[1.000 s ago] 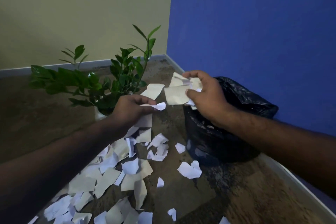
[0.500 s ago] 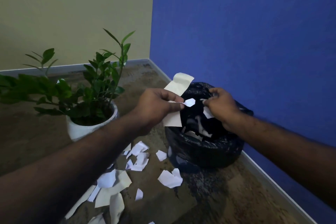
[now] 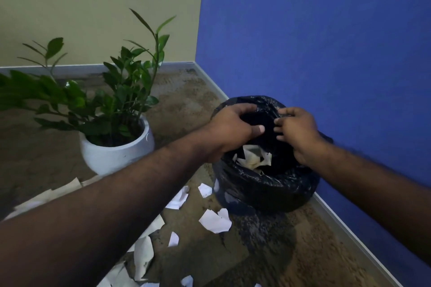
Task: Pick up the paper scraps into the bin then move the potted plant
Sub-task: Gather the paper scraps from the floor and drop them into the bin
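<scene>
Two hands hover over the mouth of the bin (image 3: 263, 184), a low round one lined with a black plastic bag and standing in the corner against the blue wall (image 3: 314, 30). The left hand (image 3: 233, 129) has its fingers loosely curled and its thumb out, with no paper in them that I can see. The right hand (image 3: 297, 131) has its fingers bent and bunched close together, fingertips toward the left thumb; whether a small scrap is pinched there I cannot tell. Torn pieces already lie inside the bin.

Many paper scraps (image 3: 215, 220) lie on the floor (image 3: 291, 251) left of the bin and nearer the camera. They look thin, light and limp, so they should slide and flutter easily; gathering several flat under the fingers or pinching them at an edge would probably serve best.

The potted plant (image 3: 116, 149) stands left of the bin in a white rounded pot. It is likely heavy and breakable, with smooth sides; taking it low on both sides, not by the stems, seems safest.
</scene>
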`<state>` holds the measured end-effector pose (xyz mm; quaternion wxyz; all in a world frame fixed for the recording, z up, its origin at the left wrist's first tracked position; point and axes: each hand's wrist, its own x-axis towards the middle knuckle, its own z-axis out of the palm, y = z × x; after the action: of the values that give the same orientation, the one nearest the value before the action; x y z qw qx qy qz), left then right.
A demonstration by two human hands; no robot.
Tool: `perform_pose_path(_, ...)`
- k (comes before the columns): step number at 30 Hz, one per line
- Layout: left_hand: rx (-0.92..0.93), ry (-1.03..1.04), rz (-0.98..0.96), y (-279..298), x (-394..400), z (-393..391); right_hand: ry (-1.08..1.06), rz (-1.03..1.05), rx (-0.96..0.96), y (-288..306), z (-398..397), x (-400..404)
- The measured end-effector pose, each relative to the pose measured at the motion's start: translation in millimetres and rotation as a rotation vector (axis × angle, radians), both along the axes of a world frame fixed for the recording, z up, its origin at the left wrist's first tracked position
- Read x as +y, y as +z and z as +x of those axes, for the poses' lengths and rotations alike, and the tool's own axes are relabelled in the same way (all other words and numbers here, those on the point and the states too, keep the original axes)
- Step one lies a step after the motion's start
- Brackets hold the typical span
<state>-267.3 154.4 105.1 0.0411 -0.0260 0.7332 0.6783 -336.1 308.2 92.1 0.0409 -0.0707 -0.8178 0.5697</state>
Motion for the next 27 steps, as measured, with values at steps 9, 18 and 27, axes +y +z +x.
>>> perform_pose_path(9, 0.273, 0.332, -0.148, -25.1, -50.5, 14.0, 0.18, 0.177, 0.294, -1.1, 20.8, -41.4)
perform_pose_path(18, 0.069, 0.243, -0.698, -104.2, -156.8, 82.0, 0.76, 0.289, 0.63, -32.9, 93.4, -121.9)
perform_pose_path(27, -0.365, -0.086, -0.943, -185.0, -183.6, 148.9, 1.191, 0.707, 0.202, -133.8, 122.9, -127.5)
